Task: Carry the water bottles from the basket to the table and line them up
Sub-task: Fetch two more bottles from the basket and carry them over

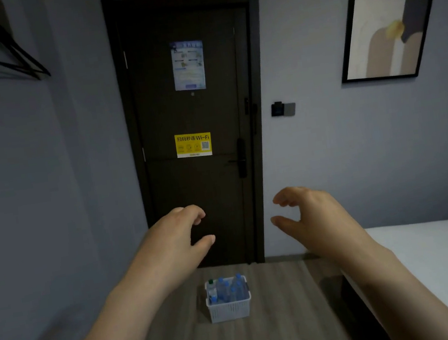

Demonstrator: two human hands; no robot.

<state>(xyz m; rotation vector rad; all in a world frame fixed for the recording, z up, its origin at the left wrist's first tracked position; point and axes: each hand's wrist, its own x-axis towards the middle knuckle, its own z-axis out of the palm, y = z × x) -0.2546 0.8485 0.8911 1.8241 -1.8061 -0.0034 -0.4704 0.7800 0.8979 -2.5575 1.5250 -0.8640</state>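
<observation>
I hold my left hand and right hand out in front, both wide with loose bent fingers and holding nothing, I think to get ready to reach down. The white basket sits near me on the wood floor, with the water bottles packed inside. A dark door is far off, a white bed lies on the right, and I see no table.

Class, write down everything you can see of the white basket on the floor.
The white basket is small, rectangular, seemingly plastic, with slotted lattice walls and a solid rim. It stands upright on the wood-look floor before the dark door, packed with clear water bottles, most blue-capped, one green-capped. Neither the left hand nor the right hand touches it.
</observation>
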